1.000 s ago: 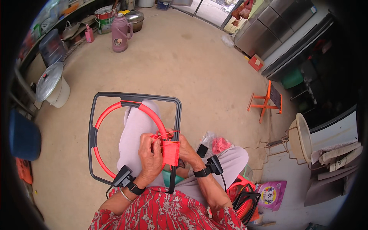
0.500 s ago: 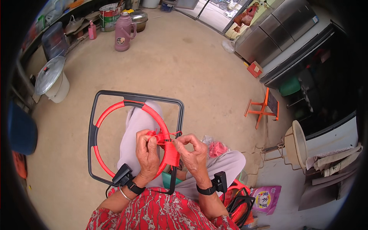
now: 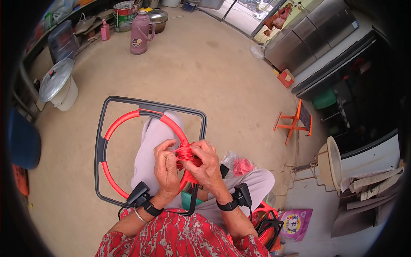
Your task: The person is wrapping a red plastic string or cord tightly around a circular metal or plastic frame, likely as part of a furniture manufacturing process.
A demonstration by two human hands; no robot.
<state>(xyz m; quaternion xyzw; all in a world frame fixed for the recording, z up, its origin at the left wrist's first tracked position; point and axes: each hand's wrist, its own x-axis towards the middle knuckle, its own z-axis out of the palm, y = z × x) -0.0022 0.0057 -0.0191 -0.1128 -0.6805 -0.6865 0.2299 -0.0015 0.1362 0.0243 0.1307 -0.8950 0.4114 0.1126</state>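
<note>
- Over the left leg (image 3: 150, 150) lies the black frame (image 3: 101, 147), with the ring (image 3: 174, 127) inside it.
- The ring shows red at eight and eleven o'clock, black at nine and twelve.
- At the ring's three o'clock, red cord (image 3: 185, 152) is bunched between both hands.
- The left hand (image 3: 167, 169) is at the cord's eight o'clock, fingers bent toward it; I cannot tell whether they pinch it.
- The right hand (image 3: 207, 165) is at the cord's four o'clock, thumb and fingers gripping it.
- Out from the ring on the floor (image 3: 239, 85), the flask (image 3: 139, 34) stands at twelve o'clock, the pail (image 3: 66, 95) at ten.
- The stool (image 3: 295, 121) is between two and three o'clock, the pink bundle (image 3: 243, 166) at three, the purple pack (image 3: 296, 223) at four.
</note>
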